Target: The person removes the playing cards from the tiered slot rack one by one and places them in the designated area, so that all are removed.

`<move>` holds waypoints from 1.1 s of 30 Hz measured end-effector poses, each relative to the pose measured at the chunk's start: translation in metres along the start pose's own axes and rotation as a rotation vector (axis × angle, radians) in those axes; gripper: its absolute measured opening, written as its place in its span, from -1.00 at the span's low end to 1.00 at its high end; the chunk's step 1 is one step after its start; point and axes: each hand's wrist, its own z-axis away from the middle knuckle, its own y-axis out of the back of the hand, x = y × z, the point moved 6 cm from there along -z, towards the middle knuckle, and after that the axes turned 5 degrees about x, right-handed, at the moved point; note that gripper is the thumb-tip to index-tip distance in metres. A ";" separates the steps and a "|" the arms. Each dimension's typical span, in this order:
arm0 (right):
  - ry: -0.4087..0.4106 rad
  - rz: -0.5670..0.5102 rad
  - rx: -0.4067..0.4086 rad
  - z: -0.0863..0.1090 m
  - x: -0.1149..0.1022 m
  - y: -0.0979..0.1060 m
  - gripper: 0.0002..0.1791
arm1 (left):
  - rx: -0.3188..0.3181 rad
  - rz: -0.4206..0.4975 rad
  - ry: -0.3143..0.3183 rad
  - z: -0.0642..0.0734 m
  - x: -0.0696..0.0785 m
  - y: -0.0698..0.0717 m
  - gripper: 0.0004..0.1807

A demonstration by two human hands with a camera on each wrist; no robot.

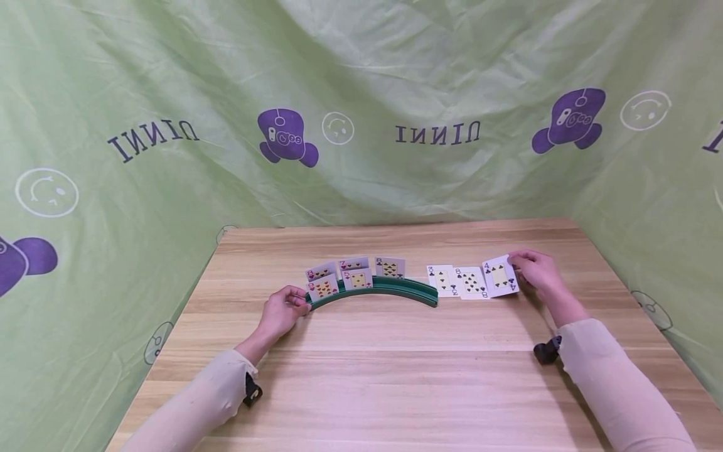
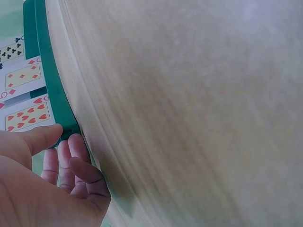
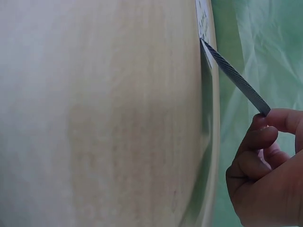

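My left hand [image 1: 282, 309] pinches the left end of a curved green card holder [image 1: 403, 289] between thumb and fingers. Several playing cards stand in the holder, among them a 9 of hearts [image 1: 322, 287], a 5 of diamonds [image 1: 358, 279] and a black 8 [image 1: 390, 267]. On the right, my right hand [image 1: 533, 270] pinches a black 4 playing card [image 1: 499, 276] by its upper right corner, and the card is tilted up from the table. In the right wrist view this card [image 3: 239, 80] shows nearly edge-on, between thumb and finger.
A black 3 card [image 1: 442, 280] and another black 8 card [image 1: 472, 284] lie face up on the wooden table [image 1: 373, 376], right of the holder. Green printed cloth [image 1: 384, 182] hangs behind the table and along both sides.
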 end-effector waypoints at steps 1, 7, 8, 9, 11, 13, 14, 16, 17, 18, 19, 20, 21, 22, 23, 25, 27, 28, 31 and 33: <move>-0.001 0.002 0.001 -0.001 0.001 0.000 -0.45 | 0.000 -0.001 -0.002 0.000 0.000 0.000 -0.70; 0.003 0.054 -0.007 -0.002 0.003 -0.001 -0.45 | 0.006 -0.004 -0.007 0.000 0.001 0.000 -0.70; 0.005 0.061 -0.008 -0.003 0.003 -0.002 -0.45 | 0.006 -0.004 -0.006 0.000 0.001 0.000 -0.70; 0.007 0.066 -0.008 -0.003 0.003 -0.002 -0.45 | 0.005 -0.004 -0.005 -0.001 0.001 0.000 -0.70; 0.009 0.073 -0.008 -0.003 0.003 -0.002 -0.45 | 0.004 -0.003 -0.004 -0.001 0.000 0.000 -0.70; 0.015 0.081 -0.005 -0.004 0.004 -0.001 -0.46 | 0.004 -0.002 -0.005 -0.001 0.000 0.000 -0.70; 0.016 0.087 -0.005 -0.004 0.004 -0.001 -0.46 | 0.005 -0.002 -0.006 -0.001 -0.001 0.000 -0.70; 0.015 0.094 -0.009 -0.005 0.005 0.000 -0.46 | 0.007 0.000 -0.011 -0.002 -0.001 0.000 -0.71; 0.014 0.096 -0.013 -0.005 0.006 0.000 -0.46 | 0.007 -0.001 -0.012 -0.002 -0.001 0.000 -0.71; 0.014 0.101 -0.019 -0.005 0.006 0.000 -0.46 | 0.008 -0.001 -0.014 -0.002 -0.001 0.000 -0.71; 0.013 0.105 -0.025 -0.004 0.006 0.000 -0.46 | 0.008 0.000 -0.015 -0.002 0.000 0.000 -0.71; 0.011 0.108 -0.032 -0.004 0.006 0.001 -0.45 | 0.009 0.001 -0.014 -0.002 0.000 0.000 -0.70; 0.008 0.109 -0.040 -0.004 0.006 0.001 -0.45 | 0.009 0.001 -0.014 -0.002 0.000 0.000 -0.70; 0.004 0.112 -0.046 -0.003 0.006 0.001 -0.45 | 0.007 0.000 -0.010 -0.002 0.000 0.000 -0.70; 0.002 0.114 -0.055 -0.003 0.006 0.001 -0.44 | 0.006 -0.001 -0.009 -0.002 0.000 0.000 -0.70; -0.002 0.118 -0.065 -0.003 0.007 0.001 -0.42 | 0.004 -0.003 -0.001 -0.001 -0.001 0.000 -0.70; -0.002 0.121 -0.072 -0.002 0.007 0.001 -0.43 | 0.002 -0.005 0.002 -0.001 -0.001 0.000 -0.70; -0.002 0.119 -0.072 -0.002 0.007 0.001 -0.43 | 0.001 -0.004 0.004 -0.001 -0.001 0.000 -0.70; 0.001 0.113 -0.076 -0.002 0.007 0.003 -0.45 | 0.000 0.003 0.006 -0.001 0.000 -0.001 -0.70; 0.003 0.109 -0.079 -0.002 0.007 0.004 -0.46 | -0.002 0.004 0.005 -0.001 0.000 -0.001 -0.69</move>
